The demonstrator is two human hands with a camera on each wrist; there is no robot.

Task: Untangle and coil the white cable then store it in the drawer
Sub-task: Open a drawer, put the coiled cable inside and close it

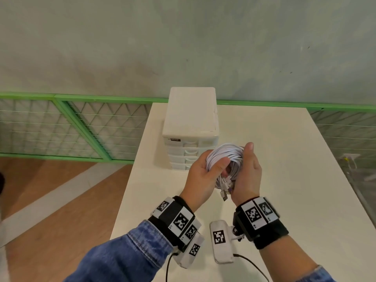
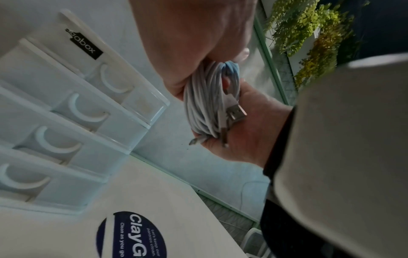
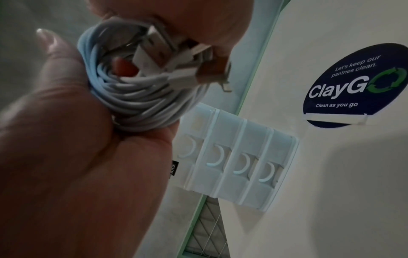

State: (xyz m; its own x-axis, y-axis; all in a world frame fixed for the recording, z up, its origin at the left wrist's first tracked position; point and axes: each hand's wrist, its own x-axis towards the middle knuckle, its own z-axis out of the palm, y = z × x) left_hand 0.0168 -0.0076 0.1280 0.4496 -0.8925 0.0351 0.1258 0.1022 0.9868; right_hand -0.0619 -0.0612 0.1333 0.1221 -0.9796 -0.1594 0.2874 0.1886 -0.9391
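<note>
The white cable (image 1: 225, 157) is wound into a tight coil held above the table, in front of the drawer unit (image 1: 191, 127). My left hand (image 1: 211, 165) grips the coil's left side, thumb across the front strands. My right hand (image 1: 247, 159) cups the right side, thumb up along the coil. Metal USB plugs (image 1: 224, 193) hang from the bottom of the coil. In the left wrist view the cable (image 2: 207, 101) and plugs (image 2: 236, 111) sit between both palms. In the right wrist view the coil (image 3: 132, 97) lies in my right hand (image 3: 66, 131).
The white drawer unit (image 3: 232, 162) has several small drawers with curved handles, all looking shut. It stands at the back left of the white table (image 1: 284, 180). A round blue ClayGo sticker (image 3: 353, 83) is on the table. A green mesh fence (image 1: 81, 127) runs behind.
</note>
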